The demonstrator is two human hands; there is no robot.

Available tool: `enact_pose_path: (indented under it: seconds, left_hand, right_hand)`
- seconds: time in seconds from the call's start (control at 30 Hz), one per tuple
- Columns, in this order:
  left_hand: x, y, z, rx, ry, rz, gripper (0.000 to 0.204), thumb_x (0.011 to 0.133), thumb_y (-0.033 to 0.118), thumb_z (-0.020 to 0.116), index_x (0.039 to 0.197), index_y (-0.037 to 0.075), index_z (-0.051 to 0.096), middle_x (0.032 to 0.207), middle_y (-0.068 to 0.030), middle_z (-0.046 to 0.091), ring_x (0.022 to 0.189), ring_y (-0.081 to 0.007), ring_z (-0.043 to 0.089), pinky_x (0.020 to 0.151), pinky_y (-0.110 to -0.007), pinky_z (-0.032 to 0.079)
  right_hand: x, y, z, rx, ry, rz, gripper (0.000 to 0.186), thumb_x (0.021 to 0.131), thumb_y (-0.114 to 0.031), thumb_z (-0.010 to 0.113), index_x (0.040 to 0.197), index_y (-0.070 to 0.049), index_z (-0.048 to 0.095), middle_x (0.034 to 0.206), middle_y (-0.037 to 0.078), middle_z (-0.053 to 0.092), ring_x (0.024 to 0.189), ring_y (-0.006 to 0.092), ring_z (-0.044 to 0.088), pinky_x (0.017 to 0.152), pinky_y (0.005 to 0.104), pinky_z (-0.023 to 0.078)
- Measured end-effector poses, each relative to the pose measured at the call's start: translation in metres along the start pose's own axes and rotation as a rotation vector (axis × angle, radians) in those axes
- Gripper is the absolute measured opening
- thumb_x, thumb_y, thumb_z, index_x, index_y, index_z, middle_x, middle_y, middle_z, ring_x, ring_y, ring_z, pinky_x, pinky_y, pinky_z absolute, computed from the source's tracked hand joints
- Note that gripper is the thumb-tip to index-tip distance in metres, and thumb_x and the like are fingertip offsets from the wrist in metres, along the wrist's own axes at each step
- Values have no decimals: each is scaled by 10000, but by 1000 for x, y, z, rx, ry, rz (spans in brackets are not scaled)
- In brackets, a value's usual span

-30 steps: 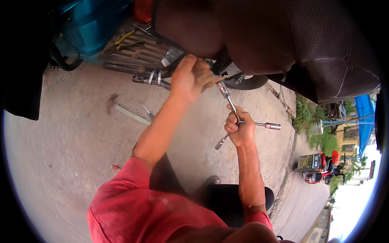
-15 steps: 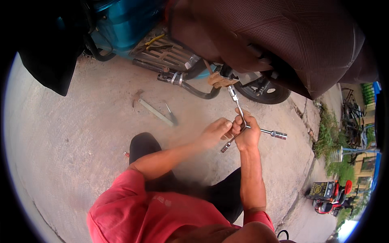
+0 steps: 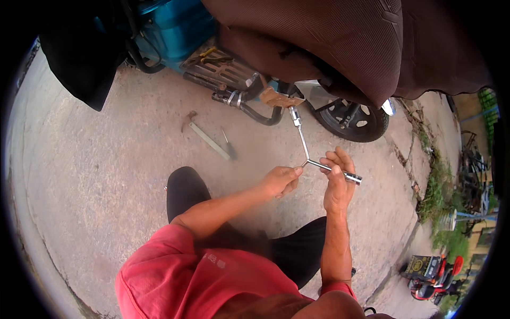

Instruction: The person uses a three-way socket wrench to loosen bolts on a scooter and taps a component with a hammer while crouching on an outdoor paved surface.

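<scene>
A chrome Y-shaped socket wrench (image 3: 303,141) reaches up to a rusty metal bracket (image 3: 276,98) under the covered vehicle, with its far socket against the bracket's lower side. My left hand (image 3: 282,181) is closed on the wrench's left arm, just below the junction, and hides most of that arm. Around the right arm lies my right hand (image 3: 339,183), thumb in front and fingers loosely bent behind; that arm's socket end sticks out beyond the hand.
A hammer (image 3: 210,141) with a pale handle and a screwdriver (image 3: 228,144) lie on the concrete. Above are a brown quilted cover (image 3: 319,32), a slotted footboard (image 3: 220,69), a black bent tube (image 3: 260,114) and a wheel (image 3: 361,122). A red scooter (image 3: 433,276) stands far right.
The wrench has turned about its far socket. My right hand has shifted from the junction out along the right arm, its fingers looser; my left hand now grips the left arm.
</scene>
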State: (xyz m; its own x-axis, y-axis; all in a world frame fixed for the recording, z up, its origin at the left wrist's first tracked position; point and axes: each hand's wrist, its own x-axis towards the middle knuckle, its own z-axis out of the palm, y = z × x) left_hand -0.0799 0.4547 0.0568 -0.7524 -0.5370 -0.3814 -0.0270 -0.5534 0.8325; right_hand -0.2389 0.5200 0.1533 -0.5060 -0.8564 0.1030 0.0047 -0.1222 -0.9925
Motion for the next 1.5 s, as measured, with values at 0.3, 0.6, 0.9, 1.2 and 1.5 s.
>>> enact_pose_path:
  seconds: [0.3,0.6,0.9,1.2,1.5]
  left_hand:
    - [-15,23,13,13,25,16,585,1036,554,444,713,75,537,536,2,399,447,-113,340,419,-295,269]
    - [-48,62,8,-94,-62,-259,455,1018,489,515,864,62,544,581,10,377,460,-83,267,435,-279,214]
    - [-94,109,50,192,71,156,431,990,428,568,1151,29,597,849,-86,609,552,-147,521,495,-306,392]
    - [-68,130,77,1166,493,1071,351,861,348,725,980,20,685,882,-153,641,832,-355,618,749,-446,473]
    - [66,153,161,1330,171,635,508,903,505,651,1044,19,687,964,-179,692,960,-379,655,854,-492,501]
  right_hand:
    - [30,-81,-4,-1264,-245,-690,283,776,-270,781,940,-47,719,873,116,673,770,287,656,648,389,509]
    - [54,-34,-41,-1181,-470,-485,303,756,-348,829,739,-69,712,645,94,647,592,289,639,558,401,489]
    - [32,58,-45,-512,-326,20,278,850,-257,806,772,-13,700,641,10,597,621,80,484,574,290,420]
    - [11,90,-25,-104,-180,105,207,906,-229,748,805,-55,696,697,-41,602,660,49,501,587,253,405]
    - [-60,80,78,1173,-24,695,274,1027,-332,530,1121,-87,610,1051,44,635,955,205,618,834,369,514]
